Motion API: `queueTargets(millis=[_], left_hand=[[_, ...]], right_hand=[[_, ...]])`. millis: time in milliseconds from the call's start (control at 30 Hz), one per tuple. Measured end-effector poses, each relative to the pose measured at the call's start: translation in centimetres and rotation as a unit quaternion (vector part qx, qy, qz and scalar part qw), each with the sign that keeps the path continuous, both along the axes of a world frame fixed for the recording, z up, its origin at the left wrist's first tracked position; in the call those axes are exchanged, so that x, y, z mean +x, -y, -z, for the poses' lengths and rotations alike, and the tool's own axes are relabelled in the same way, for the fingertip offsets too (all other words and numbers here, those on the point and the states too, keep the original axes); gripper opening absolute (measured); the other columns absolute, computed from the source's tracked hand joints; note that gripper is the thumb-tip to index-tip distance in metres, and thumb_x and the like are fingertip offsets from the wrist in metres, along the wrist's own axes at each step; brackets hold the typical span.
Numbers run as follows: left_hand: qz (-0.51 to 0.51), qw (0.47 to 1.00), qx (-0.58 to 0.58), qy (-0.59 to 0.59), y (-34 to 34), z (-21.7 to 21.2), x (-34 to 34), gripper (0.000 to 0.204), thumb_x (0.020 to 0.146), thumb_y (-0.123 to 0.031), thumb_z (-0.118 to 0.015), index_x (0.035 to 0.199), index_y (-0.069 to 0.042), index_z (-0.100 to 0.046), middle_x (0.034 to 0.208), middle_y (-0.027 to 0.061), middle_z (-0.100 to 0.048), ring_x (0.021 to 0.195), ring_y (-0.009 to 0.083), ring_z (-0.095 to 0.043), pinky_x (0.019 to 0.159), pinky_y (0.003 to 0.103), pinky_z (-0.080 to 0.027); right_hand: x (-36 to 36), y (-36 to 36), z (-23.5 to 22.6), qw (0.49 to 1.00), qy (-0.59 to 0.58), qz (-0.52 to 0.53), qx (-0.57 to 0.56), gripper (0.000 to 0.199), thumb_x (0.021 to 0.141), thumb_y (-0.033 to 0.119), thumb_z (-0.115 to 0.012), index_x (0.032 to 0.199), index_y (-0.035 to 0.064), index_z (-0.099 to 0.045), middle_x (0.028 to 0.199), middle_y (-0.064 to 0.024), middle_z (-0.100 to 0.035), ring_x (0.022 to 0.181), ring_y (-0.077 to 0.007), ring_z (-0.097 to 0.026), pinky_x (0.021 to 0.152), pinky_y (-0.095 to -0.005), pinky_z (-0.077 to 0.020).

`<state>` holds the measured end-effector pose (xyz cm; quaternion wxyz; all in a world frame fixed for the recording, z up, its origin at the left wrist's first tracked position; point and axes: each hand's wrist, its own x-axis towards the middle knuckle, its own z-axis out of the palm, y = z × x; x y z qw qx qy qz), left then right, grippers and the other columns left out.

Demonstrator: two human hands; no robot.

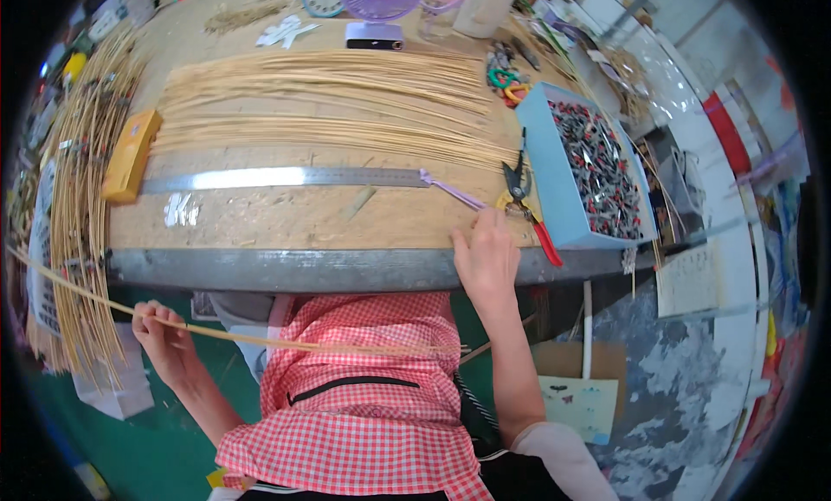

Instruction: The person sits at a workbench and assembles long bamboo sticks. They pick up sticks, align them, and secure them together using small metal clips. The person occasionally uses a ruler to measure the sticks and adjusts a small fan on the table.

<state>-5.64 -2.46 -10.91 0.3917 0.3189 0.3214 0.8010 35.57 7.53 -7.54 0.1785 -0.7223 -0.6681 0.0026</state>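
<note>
Being pinched between the fingers of the left hand, below the edge of the surface, is a long thin pale reed strip; it is being held slanting across the lap, running from the far left rim of the view over the red-checked apron towards the right forearm. The right hand is being rested at the front edge of the surface with its fingers curled loosely downward, gripping nothing, its fingertips lying just beside a pair of red-handled pliers. A blue rectangular box, filled with small red and black pieces, is being kept just to the right of the pliers. A long steel ruler is lying across the surface, with a lilac cord at its right end. Beyond the ruler a broad sheaf of pale reed strips is being spread lengthwise. A flat yellow oblong package is sitting at the left end of the ruler, and white marks are showing on the surface below it. More reed bundles are hanging at the left side. At the far edge a small purple fan is standing. Beneath the surface on the right, a pale green card is being leaned against a brown cardboard box.
</note>
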Motion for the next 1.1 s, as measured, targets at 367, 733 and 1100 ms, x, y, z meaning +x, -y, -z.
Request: queueTargets(millis=[367, 733, 1100], left_hand=[[0.052, 0.998, 0.029, 0.016, -0.5, 0.4, -0.6, 0.019, 0.089, -0.013, -0.06, 0.09, -0.005, -0.043, 0.081, 0.0004, -0.042, 0.062, 0.0071, -0.041, 0.05, 0.019, -0.041], [0.035, 0.999, 0.021, -0.011, 0.3, 0.1, -1.0, 0.02, 0.089, -0.015, -0.061, 0.093, -0.005, -0.044, 0.084, 0.001, -0.044, 0.068, 0.0077, -0.048, 0.054, 0.018, -0.047], [0.017, 0.999, 0.028, -0.012, 0.3, -0.9, 0.3, 0.021, 0.09, -0.016, -0.06, 0.089, -0.007, -0.042, 0.084, 0.0007, -0.044, 0.07, 0.0067, -0.049, 0.053, 0.016, -0.045]], right_hand=[[4.0, -1.1, 1.2, 0.99, -0.051, 0.054, 0.121, 0.033, 0.076, 0.011, -0.067, 0.101, -0.0011, -0.048, 0.059, -0.0135, -0.055, 0.065, -0.0361, -0.061, 0.061, -0.0438, -0.0491], [2.2, 4.5, -8.6, 0.834, -0.498, -0.032, 0.237, 0.017, 0.08, -0.003, -0.063, 0.091, -0.0007, -0.05, 0.065, 0.004, -0.052, 0.055, 0.003, -0.039, 0.046, -0.0147, -0.0299], [14.1, 0.6, -10.1, 0.969, 0.001, 0.201, 0.145, 0.018, 0.077, 0.01, -0.059, 0.091, 0.0005, -0.052, 0.079, -0.0228, -0.063, 0.078, -0.0404, -0.061, 0.066, -0.0515, -0.0449]])
